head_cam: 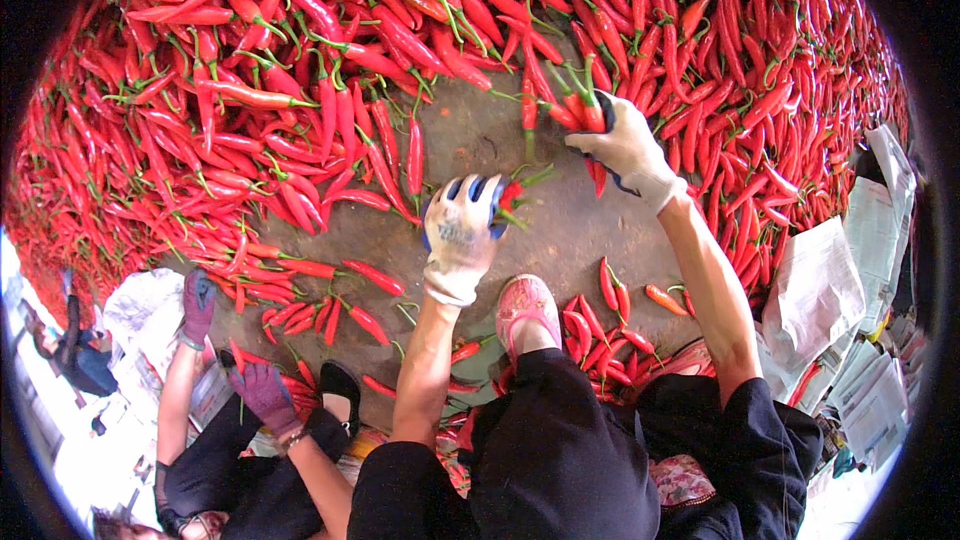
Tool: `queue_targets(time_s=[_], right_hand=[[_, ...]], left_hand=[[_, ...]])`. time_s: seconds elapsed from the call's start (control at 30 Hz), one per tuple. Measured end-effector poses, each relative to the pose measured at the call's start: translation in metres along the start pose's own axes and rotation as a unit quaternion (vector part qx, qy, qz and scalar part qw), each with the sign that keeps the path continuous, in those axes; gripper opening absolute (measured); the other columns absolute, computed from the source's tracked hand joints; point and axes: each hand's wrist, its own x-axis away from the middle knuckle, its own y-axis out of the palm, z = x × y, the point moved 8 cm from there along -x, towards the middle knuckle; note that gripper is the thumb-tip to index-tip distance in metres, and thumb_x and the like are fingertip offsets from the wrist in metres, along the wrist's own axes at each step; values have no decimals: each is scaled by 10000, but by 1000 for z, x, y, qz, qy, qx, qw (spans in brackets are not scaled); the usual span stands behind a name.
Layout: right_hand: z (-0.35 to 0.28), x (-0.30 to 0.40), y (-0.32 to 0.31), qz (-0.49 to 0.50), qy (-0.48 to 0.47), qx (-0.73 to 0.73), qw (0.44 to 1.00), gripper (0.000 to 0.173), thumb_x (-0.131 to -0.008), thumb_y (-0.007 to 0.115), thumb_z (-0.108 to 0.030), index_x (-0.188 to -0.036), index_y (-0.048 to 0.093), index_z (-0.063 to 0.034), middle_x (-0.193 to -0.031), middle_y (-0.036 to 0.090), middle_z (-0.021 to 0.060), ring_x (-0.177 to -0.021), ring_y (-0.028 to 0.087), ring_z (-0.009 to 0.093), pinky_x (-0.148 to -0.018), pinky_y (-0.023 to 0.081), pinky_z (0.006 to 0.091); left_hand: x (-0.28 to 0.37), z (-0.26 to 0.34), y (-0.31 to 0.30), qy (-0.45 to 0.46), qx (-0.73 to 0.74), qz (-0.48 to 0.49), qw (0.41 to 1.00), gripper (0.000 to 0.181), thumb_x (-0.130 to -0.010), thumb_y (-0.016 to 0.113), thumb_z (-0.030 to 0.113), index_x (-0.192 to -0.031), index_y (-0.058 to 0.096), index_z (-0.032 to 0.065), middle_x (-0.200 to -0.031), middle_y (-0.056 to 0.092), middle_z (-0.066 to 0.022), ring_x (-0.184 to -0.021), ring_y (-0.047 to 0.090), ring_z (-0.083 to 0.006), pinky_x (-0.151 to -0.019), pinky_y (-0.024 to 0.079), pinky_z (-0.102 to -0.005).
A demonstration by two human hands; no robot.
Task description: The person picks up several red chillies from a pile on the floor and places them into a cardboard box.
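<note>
My left hand point(463, 231), in a white knit glove with blue coating, is closed round several red chili peppers point(512, 196) whose green stems stick out to the right. My right hand point(626, 146), gloved the same way, grips a small bunch of red chili peppers point(592, 117), stems up, with tips showing below the palm. Both hands are above a bare patch of brown floor point(570, 232). A large heap of red chili peppers point(315, 7) curves round them at the front and on both sides.
At the lower left a co-worker's purple-gloved hands point(268, 399) are among loose peppers. Another person point(86, 360) is at the far left. Newspaper sheets point(817, 277) lie at the right. My foot in a pink shoe point(529, 307) rests near a small pepper pile point(607, 345).
</note>
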Motion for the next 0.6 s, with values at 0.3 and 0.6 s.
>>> queue_targets(time_s=[0.3, 0.6], right_hand=[[-71, 4, 15, 65, -303, 351, 883, 509, -652, 720, -147, -1136, 570, -101, -1108, 557, 136, -1055, 538, 316, -884, 455, 416], [-63, -10, 52, -55, -372, 501, 779, 510, -630, 703, -155, -1123, 576, -114, -1033, 597, 86, -967, 574, 278, -832, 472, 388]], left_hand=[[40, -21, 14, -182, 674, 27, 716, 372, -667, 804, 43, -1000, 639, 52, -926, 655, -40, -820, 638, -191, -758, 521, -324], [35, 10, 44, -65, 959, -16, 274, 569, -763, 774, 251, -1234, 466, 165, -991, 574, -26, -907, 544, -208, -830, 453, -379]])
